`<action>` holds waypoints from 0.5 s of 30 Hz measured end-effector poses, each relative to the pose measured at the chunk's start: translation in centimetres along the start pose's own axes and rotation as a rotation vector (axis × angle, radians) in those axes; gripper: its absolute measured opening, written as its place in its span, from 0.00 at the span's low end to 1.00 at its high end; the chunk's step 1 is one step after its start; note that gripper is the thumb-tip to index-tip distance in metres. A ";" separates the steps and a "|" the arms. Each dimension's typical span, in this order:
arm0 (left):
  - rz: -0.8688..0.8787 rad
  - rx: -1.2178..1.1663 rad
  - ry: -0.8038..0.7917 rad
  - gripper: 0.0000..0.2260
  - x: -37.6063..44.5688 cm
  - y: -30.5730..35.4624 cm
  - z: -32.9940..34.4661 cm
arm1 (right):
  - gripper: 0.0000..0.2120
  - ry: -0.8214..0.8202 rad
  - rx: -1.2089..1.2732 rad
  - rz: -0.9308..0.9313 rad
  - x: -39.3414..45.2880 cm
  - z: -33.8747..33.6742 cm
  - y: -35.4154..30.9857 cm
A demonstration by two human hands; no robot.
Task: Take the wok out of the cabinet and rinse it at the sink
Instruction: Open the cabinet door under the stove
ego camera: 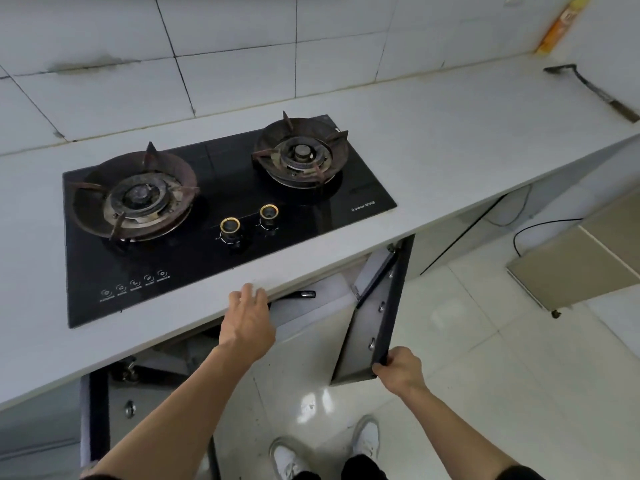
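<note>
Only the wok's black handle point(300, 294) shows, poking out from the open cabinet just under the countertop edge point(311, 271); the wok's bowl is hidden beneath the counter. My left hand point(247, 320) reaches in at the counter edge with its fingers spread, right beside the inner end of the handle. Whether it touches the handle is not visible. My right hand point(398, 367) grips the lower corner of the right cabinet door point(374, 317), which is swung wide open.
A black two-burner gas hob point(221, 216) is set into the counter above the cabinet. The left cabinet door point(95, 420) also stands open. Another open door point(571, 268) juts over the tiled floor at right. A long dark tool point(588, 88) lies on the far counter.
</note>
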State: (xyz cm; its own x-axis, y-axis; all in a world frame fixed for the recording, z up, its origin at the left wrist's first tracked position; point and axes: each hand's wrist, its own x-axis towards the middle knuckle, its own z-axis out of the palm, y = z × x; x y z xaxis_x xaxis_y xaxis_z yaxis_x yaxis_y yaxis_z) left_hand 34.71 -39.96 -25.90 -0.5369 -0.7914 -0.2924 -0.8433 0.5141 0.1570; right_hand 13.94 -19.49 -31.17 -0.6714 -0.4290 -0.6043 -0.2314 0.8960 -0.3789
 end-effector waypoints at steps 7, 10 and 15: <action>0.188 0.016 -0.016 0.22 2.3 5.5 0.0 | 0.07 0.006 -0.082 -0.004 0.3 -5.1 5.1; 0.191 -0.017 -0.010 0.21 3.1 7.3 0.3 | 0.31 0.081 -0.105 -0.071 0.3 -6.7 7.1; 0.253 0.018 -0.033 0.25 3.8 10.2 0.9 | 0.35 0.241 -0.369 -0.173 0.9 -8.7 9.9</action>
State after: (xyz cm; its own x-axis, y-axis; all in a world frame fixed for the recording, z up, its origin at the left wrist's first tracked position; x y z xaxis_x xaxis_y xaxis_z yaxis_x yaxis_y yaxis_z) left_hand 24.06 -37.42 -26.22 -0.7291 -0.6259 -0.2768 -0.6817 0.7002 0.2122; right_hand 4.90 -10.06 -29.37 -0.7352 -0.5756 -0.3580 -0.5595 0.8135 -0.1588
